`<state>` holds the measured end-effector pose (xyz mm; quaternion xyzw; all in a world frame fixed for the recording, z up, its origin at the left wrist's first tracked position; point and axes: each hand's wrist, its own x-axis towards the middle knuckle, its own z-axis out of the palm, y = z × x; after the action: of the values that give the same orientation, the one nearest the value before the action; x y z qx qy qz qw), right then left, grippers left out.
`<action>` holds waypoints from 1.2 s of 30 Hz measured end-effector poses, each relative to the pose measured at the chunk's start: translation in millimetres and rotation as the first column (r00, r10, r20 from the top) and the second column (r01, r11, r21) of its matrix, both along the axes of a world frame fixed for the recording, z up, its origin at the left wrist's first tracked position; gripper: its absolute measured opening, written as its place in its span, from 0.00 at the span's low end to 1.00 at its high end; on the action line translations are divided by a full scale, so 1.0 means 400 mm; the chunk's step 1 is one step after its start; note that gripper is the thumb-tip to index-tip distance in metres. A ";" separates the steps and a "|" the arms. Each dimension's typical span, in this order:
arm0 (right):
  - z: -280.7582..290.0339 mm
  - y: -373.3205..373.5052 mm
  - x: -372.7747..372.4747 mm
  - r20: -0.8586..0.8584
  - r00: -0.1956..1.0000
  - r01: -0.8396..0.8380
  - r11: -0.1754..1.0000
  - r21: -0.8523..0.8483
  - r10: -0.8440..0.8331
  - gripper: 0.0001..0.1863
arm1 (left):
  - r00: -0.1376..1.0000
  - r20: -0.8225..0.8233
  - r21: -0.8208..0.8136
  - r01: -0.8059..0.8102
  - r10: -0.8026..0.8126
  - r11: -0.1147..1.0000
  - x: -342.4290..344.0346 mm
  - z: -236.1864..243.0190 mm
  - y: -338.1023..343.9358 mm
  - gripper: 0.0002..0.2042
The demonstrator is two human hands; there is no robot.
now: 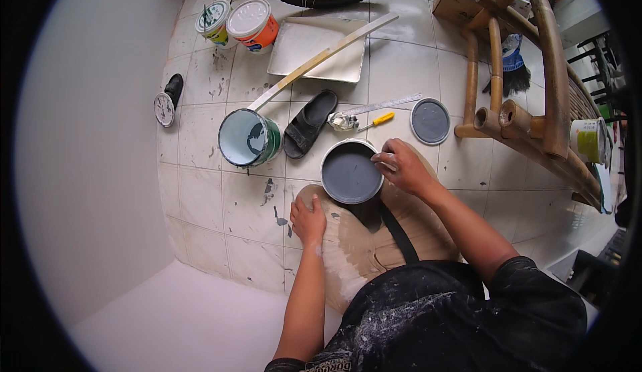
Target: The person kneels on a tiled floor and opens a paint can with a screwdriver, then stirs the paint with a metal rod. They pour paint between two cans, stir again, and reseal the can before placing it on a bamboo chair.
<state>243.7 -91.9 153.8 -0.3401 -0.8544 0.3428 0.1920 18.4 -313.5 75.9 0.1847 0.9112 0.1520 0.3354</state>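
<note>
A white-rimmed bucket of dark grey paint (pixel 348 171) stands between my legs. My right hand (pixel 403 166) is at its right rim, fingers closed on something small and pale that I cannot make out. My left hand (pixel 307 219) rests with fingers apart on my tan trousered leg (pixel 338 238). Just beyond the bucket lie a yellow-handled screwdriver (pixel 381 119), a crumpled whitish bundle (pixel 344 121), a thin metal strip (pixel 394 102) and a round grey lid (pixel 429 121). A green bucket (pixel 271 146) with a pale, grey-stained interior stands to the left.
A black sandal (pixel 309 123), another shoe (pixel 172 91), a paint tray (pixel 301 44) crossed by a long batten (pixel 361 36), two paint tubs (pixel 254 34) and a bicycle wheel (pixel 307 1) lie ahead. Bamboo furniture (pixel 555 98) is right, a white wall (pixel 100 171) left.
</note>
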 end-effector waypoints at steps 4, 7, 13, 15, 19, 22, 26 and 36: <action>-0.060 0.004 -0.095 0.154 0.957 -0.253 0.967 0.034 0.245 0.07 | 0.996 -0.081 -0.188 0.033 -0.049 0.982 0.020 0.005 0.028 0.37; -0.117 0.010 -0.127 0.272 0.908 -0.343 0.938 0.047 0.319 0.07 | 0.991 -0.124 -0.186 0.022 -0.046 0.982 0.016 0.020 0.029 0.37; -0.178 0.019 -0.130 0.393 0.847 -0.411 0.910 0.061 0.357 0.09 | 0.988 -0.149 -0.195 0.016 -0.046 0.981 0.017 0.014 0.030 0.39; -0.182 0.016 -0.129 0.402 0.842 -0.421 0.904 0.073 0.360 0.09 | 0.988 -0.151 -0.193 0.015 -0.045 0.981 0.016 0.012 0.027 0.39; -0.185 0.012 -0.132 0.436 0.824 -0.442 0.891 0.099 0.361 0.09 | 0.985 -0.163 -0.189 0.018 -0.050 0.982 0.015 0.012 0.025 0.40; -0.184 0.013 -0.137 0.446 0.819 -0.453 0.884 0.117 0.361 0.10 | 0.985 -0.162 -0.188 0.020 -0.052 0.982 0.015 0.011 0.024 0.40; -0.185 0.017 -0.139 0.456 0.807 -0.475 0.871 0.123 0.375 0.10 | 0.989 -0.138 -0.195 0.020 -0.047 0.981 0.015 0.010 0.024 0.41; -0.188 0.016 -0.140 0.454 0.809 -0.484 0.861 0.154 0.374 0.11 | 0.983 -0.174 -0.214 0.025 -0.063 0.977 0.014 0.012 0.028 0.40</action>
<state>187.5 -85.5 78.7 -0.1721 -0.9675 0.1824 -0.0310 24.0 -302.1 80.5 0.1812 0.9444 0.0297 0.2729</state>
